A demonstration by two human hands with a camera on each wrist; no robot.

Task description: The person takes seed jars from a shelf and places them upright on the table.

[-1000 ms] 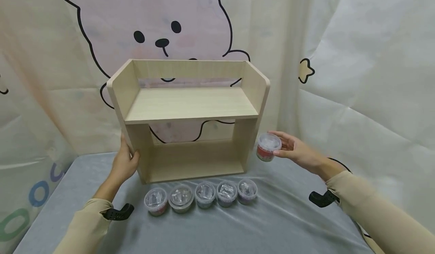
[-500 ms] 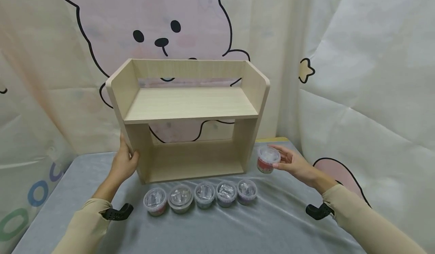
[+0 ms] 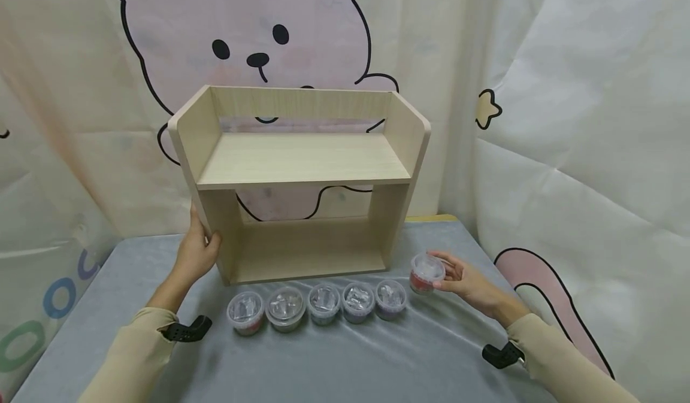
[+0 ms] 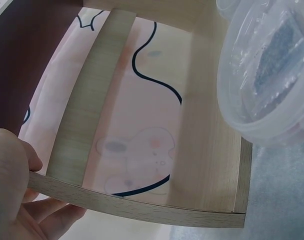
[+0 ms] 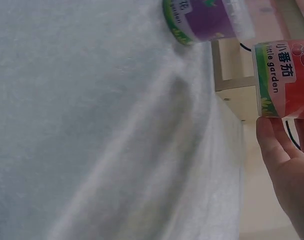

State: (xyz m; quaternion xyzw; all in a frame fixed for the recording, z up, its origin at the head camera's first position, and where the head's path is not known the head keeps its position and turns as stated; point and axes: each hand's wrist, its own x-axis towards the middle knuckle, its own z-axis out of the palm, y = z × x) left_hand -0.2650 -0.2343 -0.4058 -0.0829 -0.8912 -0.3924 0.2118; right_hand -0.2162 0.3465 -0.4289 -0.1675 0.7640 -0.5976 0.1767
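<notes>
A pale wooden two-tier shelf stands at mid-table in the head view. My left hand grips its left side panel; in the left wrist view the thumb lies inside the panel edge and fingers curl behind. With fingertips and thumb my right hand pinches a clear lidded plastic tub. The tub's red label, reading "little garden" with tomatoes pictured, shows in the right wrist view. This tub is low at the right end of a row of similar tubs, near the purple-labelled tub.
Several lidded tubs line up along the shelf's front. Grey cloth covers the table, wrinkled towards the right. Printed curtains hang behind and at both sides.
My right hand has brought the red-labelled tub down and nearer to me, beside the row's right end. My left hand keeps its grip on the shelf.
</notes>
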